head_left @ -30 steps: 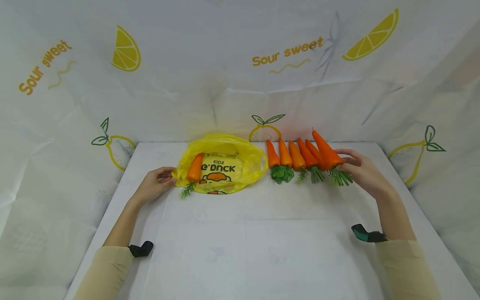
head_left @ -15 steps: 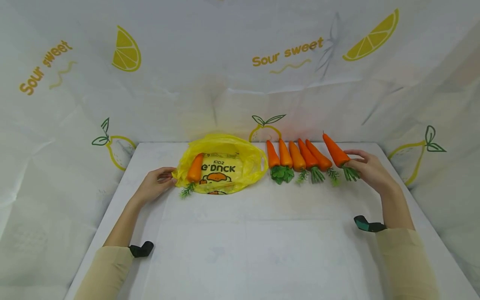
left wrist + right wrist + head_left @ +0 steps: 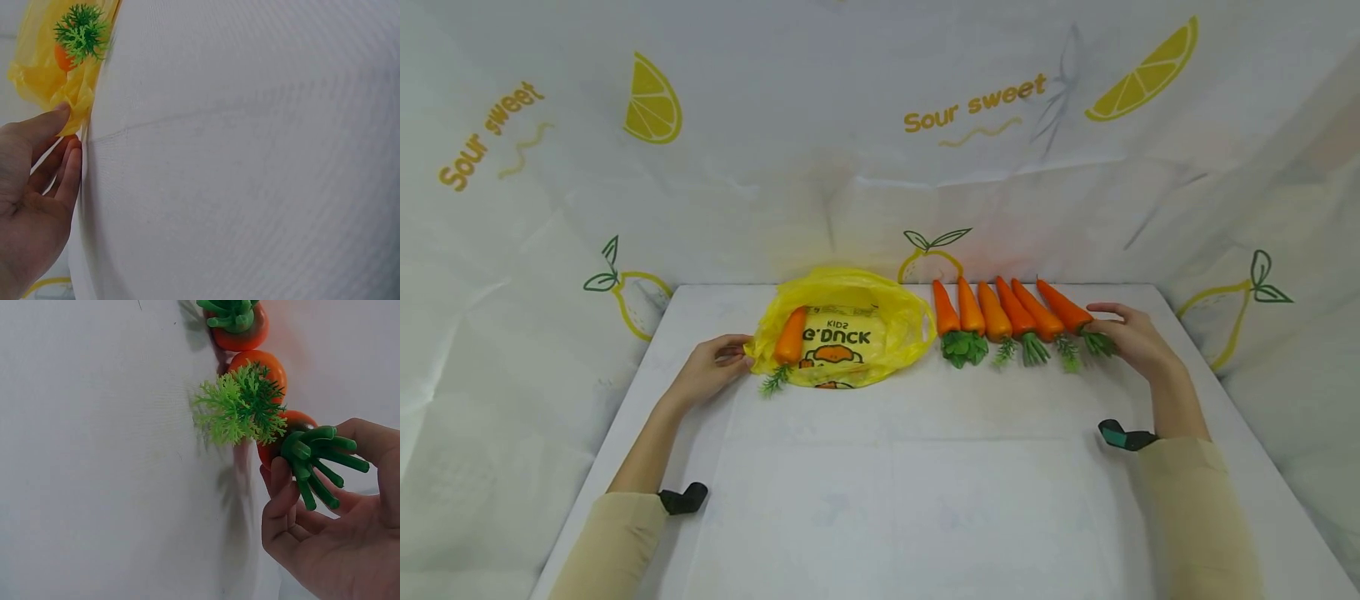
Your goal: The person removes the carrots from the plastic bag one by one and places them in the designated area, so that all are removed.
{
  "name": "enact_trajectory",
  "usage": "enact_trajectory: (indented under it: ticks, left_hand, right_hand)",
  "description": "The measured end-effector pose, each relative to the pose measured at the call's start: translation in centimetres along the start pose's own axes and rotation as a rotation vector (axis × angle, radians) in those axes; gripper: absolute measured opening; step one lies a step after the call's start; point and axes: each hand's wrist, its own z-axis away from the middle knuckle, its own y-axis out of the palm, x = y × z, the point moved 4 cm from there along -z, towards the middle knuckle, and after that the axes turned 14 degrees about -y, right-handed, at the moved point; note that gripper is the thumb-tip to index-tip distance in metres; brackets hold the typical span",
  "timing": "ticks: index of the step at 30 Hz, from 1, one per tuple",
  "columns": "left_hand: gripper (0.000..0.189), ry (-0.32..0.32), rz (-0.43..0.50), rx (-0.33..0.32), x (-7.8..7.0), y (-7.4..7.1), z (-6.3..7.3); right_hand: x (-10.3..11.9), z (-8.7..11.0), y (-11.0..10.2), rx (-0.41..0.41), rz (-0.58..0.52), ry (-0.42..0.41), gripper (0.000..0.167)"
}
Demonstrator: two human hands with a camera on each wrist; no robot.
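My left hand (image 3: 711,371) pinches the left edge of a yellow plastic bag (image 3: 891,329) between thumb and fingers; the left wrist view shows the thumb on the crumpled bag edge (image 3: 78,106). One toy carrot (image 3: 790,337) lies at the bag's mouth, its feathery green top sticking out towards me. On the right, my right hand (image 3: 1138,342) holds a carrot (image 3: 1062,307) by its thick end, fingers around it beside the stubby green stems (image 3: 319,459). This carrot lies slanted at the right end of a row, against a carrot with a feathery top (image 3: 240,406).
Several more toy carrots, among them a leafy-topped one (image 3: 970,321), lie side by side just right of the bag, tips towards the back. Behind the white table (image 3: 880,483) hangs a white cloth (image 3: 820,108) printed with lemons.
My right hand has moved the carrot right, then lowered it to the right end of the row. Its neighbour, partly covered before, now shows fully. The left hand and bag have stayed put.
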Motion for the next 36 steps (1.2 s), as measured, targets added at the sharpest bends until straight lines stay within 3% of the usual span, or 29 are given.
enact_trajectory:
  ticks: [24, 29, 36]
  left_hand:
    - [0.050, 0.006, -0.015, -0.008, -0.1, 0.0, 0.0]
    - [0.050, -0.010, -0.007, 0.001, 0.1, 0.0, -0.1]
    - [0.050, 0.022, -0.008, -0.016, 0.3, 0.0, -0.1]
  right_hand:
    - [-0.3, 0.1, -0.1, 0.050, 0.124, 0.015, 0.074]
    - [0.4, 0.0, -0.3, 0.023, 0.137, -0.035, 0.069]
    - [2.6, 0.1, -0.2, -0.105, 0.129, -0.096, 0.063]
